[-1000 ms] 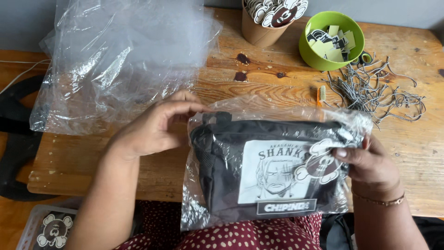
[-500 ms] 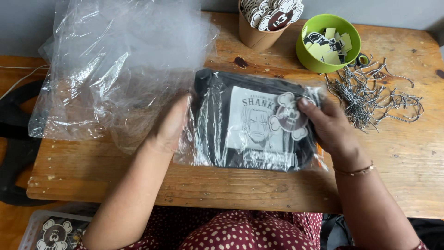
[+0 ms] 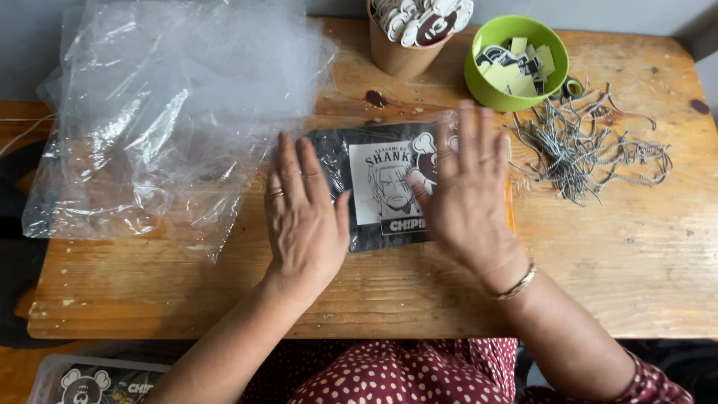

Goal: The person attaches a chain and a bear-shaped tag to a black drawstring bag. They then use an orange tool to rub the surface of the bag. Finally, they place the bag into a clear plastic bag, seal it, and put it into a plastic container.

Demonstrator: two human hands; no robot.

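Note:
A black folded garment with a white printed panel, sealed in a clear plastic bag (image 3: 381, 191), lies flat on the wooden table (image 3: 598, 262). My left hand (image 3: 303, 217) rests palm down on its left edge, fingers spread. My right hand (image 3: 467, 194) presses flat on its right part, covering that side and a small cartoon tag. Neither hand grips anything.
A pile of clear plastic bags (image 3: 164, 112) covers the table's left. At the back stand a brown paper cup of cartoon tags (image 3: 407, 34) and a green bowl of small cards (image 3: 516, 63). A heap of grey string loops (image 3: 583, 146) lies to the right. A bin (image 3: 90, 381) sits below left.
The bagged garment went from held above my lap to lying flat on the table. Both hands let go of it and now press on it with open palms.

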